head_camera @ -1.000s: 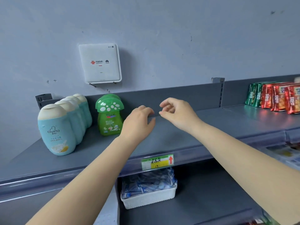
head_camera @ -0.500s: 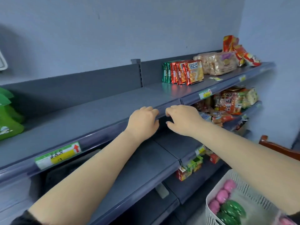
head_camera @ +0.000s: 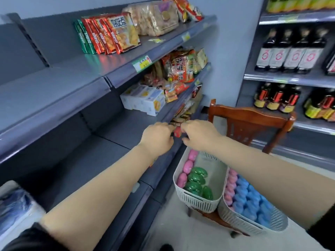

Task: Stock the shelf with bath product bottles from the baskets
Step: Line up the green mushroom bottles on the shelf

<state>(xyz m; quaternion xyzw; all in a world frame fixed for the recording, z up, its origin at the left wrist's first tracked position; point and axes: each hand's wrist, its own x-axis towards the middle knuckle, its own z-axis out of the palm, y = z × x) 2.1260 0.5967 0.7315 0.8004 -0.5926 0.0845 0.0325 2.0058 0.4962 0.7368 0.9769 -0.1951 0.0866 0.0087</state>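
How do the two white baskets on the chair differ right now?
The nearer basket holds blue bottles and a row of pink ones along its left side; the farther basket holds green bottles and a row of pink ones. The nearer basket looks packed, while the farther basket has bare space on its right side. Both are white slatted plastic, sitting side by side on the wooden chair.

A small shop — grey shelves carry snack packets, price tags and dark bottles.
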